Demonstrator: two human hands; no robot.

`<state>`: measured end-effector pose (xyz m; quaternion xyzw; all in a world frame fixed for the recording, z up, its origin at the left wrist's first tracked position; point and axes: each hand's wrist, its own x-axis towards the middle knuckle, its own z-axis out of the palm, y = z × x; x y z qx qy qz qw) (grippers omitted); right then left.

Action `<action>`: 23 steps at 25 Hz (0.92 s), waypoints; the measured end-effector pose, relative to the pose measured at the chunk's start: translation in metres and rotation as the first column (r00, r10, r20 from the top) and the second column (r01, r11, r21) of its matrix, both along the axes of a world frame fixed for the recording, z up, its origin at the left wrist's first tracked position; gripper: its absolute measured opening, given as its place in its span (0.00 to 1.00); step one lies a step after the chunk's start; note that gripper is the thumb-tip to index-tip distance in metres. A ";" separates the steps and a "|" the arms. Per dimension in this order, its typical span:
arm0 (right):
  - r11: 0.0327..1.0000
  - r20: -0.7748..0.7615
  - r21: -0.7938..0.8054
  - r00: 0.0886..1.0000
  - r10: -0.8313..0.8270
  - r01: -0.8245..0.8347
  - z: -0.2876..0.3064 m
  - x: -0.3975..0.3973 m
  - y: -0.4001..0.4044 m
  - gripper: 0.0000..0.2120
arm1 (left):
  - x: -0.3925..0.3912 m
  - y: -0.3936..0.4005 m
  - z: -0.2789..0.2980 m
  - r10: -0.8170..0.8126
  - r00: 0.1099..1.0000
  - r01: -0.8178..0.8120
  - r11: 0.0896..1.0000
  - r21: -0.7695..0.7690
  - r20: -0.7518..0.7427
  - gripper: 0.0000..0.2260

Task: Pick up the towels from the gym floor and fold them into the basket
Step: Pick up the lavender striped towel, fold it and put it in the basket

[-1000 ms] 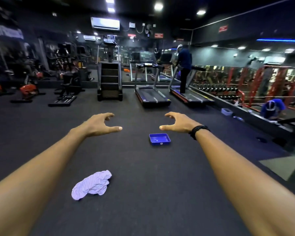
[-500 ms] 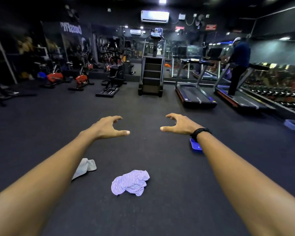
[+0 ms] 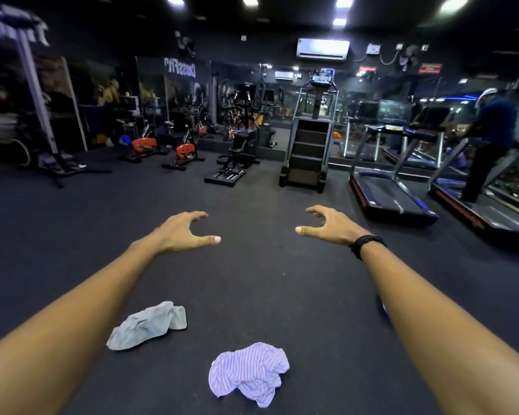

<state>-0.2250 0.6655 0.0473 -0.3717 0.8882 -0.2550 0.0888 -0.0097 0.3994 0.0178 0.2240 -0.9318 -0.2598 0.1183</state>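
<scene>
Two crumpled towels lie on the dark gym floor between my outstretched arms. The purple striped towel [image 3: 249, 372] is nearest, low in the middle. A pale grey-blue towel [image 3: 149, 324] lies to its left, a little farther off. My left hand [image 3: 183, 232] and my right hand [image 3: 330, 224] are held out in front, fingers curled apart, holding nothing, well above and beyond both towels. A black band circles my right wrist. Only a sliver of the blue basket [image 3: 384, 310] peeks out behind my right forearm.
A stair climber [image 3: 309, 151] stands straight ahead. Two treadmills [image 3: 393, 199] are at the right, with a person [image 3: 489, 145] on the far one. Orange exercise bikes [image 3: 183, 151] and a black machine [image 3: 234, 163] line the back left.
The view has swung left. The striped towel and stair climber shifted right in frame, the grey-blue towel came fully into view, and the blue basket slid behind my right forearm.
</scene>
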 end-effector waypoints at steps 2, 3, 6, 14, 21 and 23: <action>1.000 0.018 -0.004 1.000 0.004 -0.004 0.003 -0.039 -0.027 0.37 | -0.029 -0.027 0.005 0.024 1.000 -0.023 0.999 0.022 -0.020 0.37; 1.000 0.022 -0.002 1.000 0.008 -0.008 0.003 -0.056 -0.039 0.37 | -0.041 -0.037 0.007 0.036 0.999 -0.035 0.999 0.035 -0.029 0.36; 0.999 0.047 0.010 0.998 0.034 -0.035 -0.004 -0.107 -0.082 0.36 | -0.078 -0.074 -0.004 0.070 0.997 -0.068 0.995 0.074 -0.028 0.35; 0.987 0.192 0.157 0.981 -0.003 -0.028 -0.114 -0.200 -0.177 0.36 | -0.180 -0.166 -0.103 0.022 0.986 -0.054 0.979 0.196 0.165 0.34; 0.935 0.260 0.346 0.949 -0.179 0.081 -0.251 -0.279 -0.267 0.38 | -0.308 -0.266 -0.223 -0.131 0.939 0.006 0.931 0.366 0.319 0.34; 0.904 0.282 0.421 0.936 -0.210 0.076 -0.301 -0.300 -0.288 0.39 | -0.343 -0.288 -0.270 -0.173 0.911 0.010 0.917 0.398 0.376 0.34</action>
